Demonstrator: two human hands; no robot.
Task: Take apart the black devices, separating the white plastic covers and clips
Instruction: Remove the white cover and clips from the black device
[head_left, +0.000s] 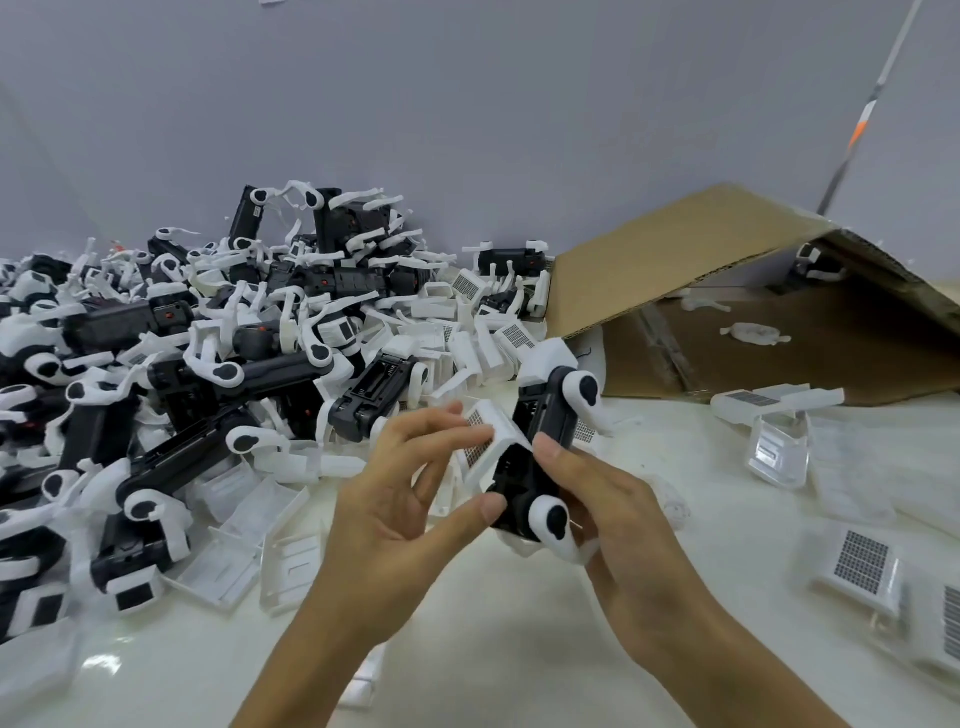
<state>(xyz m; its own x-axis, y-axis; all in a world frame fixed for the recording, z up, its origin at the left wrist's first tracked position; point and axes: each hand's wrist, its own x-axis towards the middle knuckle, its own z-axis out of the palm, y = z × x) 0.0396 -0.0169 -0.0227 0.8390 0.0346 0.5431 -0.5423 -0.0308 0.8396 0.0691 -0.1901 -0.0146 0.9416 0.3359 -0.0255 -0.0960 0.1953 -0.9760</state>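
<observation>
Both forearms are reaching up from the lower edge over a white table (519, 649). Right hand (608, 514) is gripping a black device (524, 467) from the right side, thumb pressing on its upper face and fingers curling round beneath it, so the device is being held tilted in the air above the table, near the middle of the view. Left hand (395, 499) is pinching a white cover (491, 439) with a dotted grid on it: the fingertips are lying along the cover's top edge and the thumb is pressing near the device's lower end. The cover is sitting at an angle against the device's left side. White clips with black oval pads are sticking out at the device's top right and bottom right. A big heap (182, 374) of more black devices, white clips and loose covers is filling the left half of the table against a grey wall (467, 104). A cardboard box (727, 312) is lying on its side at the right, open toward the camera, with a few parts inside. More covers (860, 566) are lying scattered on the table at the right, well apart from the hands.
</observation>
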